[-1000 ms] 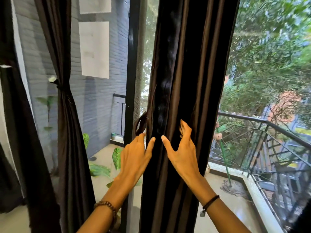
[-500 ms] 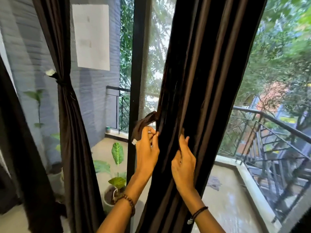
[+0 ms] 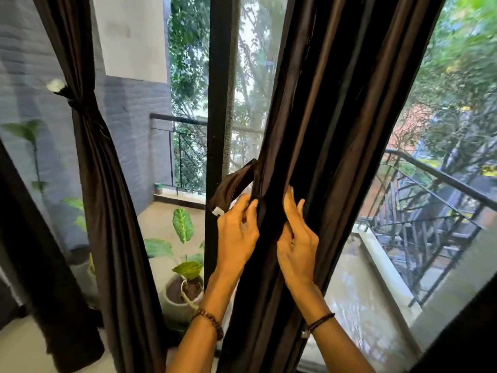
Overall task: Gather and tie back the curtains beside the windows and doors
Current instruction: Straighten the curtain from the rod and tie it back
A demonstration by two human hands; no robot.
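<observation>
A dark brown curtain (image 3: 322, 109) hangs gathered in front of me, beside the black window frame (image 3: 216, 103). A matching fabric tieback strap (image 3: 232, 185) sticks out from its left edge. My left hand (image 3: 236, 238) grips the curtain's left folds just below the strap, thumb and fingers curled on the fabric. My right hand (image 3: 297, 243) grips the folds on the right side, its fingertips tucked into the cloth. A second brown curtain (image 3: 105, 184) at the left is tied back at mid height.
Behind the glass lie a balcony with a metal railing (image 3: 435, 173), potted plants (image 3: 185, 265) on its floor and a grey brick wall (image 3: 24, 76). More dark fabric (image 3: 35, 251) hangs at the far left. Trees fill the background.
Both hands went from lying flat on the curtain to curling round its folds. The tieback strap has come out at the left edge. The view has moved closer and tilted.
</observation>
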